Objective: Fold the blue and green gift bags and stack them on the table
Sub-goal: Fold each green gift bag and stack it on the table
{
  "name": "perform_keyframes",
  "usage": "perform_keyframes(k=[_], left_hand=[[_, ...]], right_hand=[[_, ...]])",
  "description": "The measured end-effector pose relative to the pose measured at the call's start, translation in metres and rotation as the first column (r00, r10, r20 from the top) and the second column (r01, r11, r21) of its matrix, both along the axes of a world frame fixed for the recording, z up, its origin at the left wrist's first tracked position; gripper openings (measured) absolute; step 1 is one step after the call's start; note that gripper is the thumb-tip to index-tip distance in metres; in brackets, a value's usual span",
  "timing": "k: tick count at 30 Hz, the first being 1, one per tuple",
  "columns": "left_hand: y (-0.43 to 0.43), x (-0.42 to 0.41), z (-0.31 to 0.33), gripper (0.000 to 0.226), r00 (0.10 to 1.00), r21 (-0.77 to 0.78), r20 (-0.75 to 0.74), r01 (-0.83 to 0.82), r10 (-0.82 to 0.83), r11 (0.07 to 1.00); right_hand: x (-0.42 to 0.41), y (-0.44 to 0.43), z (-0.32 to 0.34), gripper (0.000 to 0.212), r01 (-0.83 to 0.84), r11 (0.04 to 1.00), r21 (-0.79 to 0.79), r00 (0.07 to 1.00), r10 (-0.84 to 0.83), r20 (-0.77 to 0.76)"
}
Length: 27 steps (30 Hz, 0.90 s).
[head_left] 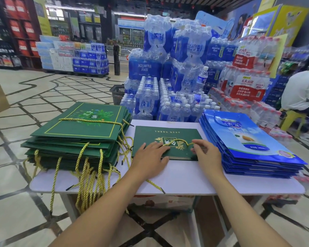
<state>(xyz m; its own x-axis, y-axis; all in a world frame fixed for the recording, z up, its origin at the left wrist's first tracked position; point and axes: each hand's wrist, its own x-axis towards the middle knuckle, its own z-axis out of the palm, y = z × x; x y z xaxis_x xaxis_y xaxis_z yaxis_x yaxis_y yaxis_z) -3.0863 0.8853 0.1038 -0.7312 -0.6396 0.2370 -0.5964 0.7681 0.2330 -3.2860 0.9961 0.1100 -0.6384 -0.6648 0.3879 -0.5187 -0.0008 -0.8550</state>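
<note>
1. While the fold on the green gift bag [150,136] looks nearly finished to me, it lies flat mid-surface [185,180], and my left hand [150,154] presses on it with fingers spread.
2. My right hand [206,152] seems to pinch the gold cord handle [183,140] between thumb and fingertips.
3. Next, I judge, the cord needs laying flat, then the bag goes onto the green stack [75,132] at left.
4. At right sits the blue stack [248,139].

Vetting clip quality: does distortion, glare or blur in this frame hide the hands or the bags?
Head view: wide-angle bending curves the table edge and floor tiles. Head view: even light, faint sheen on the blue bag stack. Head view: left hand, right hand and green bag sharp; far shelves soft.
</note>
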Motion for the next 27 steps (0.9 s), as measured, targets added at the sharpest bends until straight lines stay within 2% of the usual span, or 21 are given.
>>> perform_keyframes(k=[4, 9, 15, 27], left_hand=[[0.0003, 0.0003, -0.0011, 0.049, 1.0, -0.001, -0.02, 0.0, 0.0, 1.0], [0.0014, 0.0012, -0.0011, 0.049, 1.0, 0.012, -0.015, -0.002, 0.002, 1.0], [0.0032, 0.0012, 0.0032, 0.052, 1.0, 0.039, 0.007, -0.003, 0.003, 0.999], [0.0032, 0.0015, 0.0031, 0.05, 1.0, 0.056, 0.014, 0.002, -0.003, 0.998]], right_hand=[[0.0004, 0.0031, -0.0017, 0.014, 0.064, 0.996, 0.054, 0.992, -0.058, -0.115], [0.0033, 0.0044, -0.0035, 0.009, 0.054, 0.992, 0.115, 0.985, -0.034, -0.168], [0.0029, 0.0035, -0.006, 0.007, 0.028, 0.984, 0.177, 0.984, 0.004, -0.177], [0.0035, -0.0001, -0.0066, 0.004, 0.077, 0.969, 0.235, 0.978, -0.028, -0.205]])
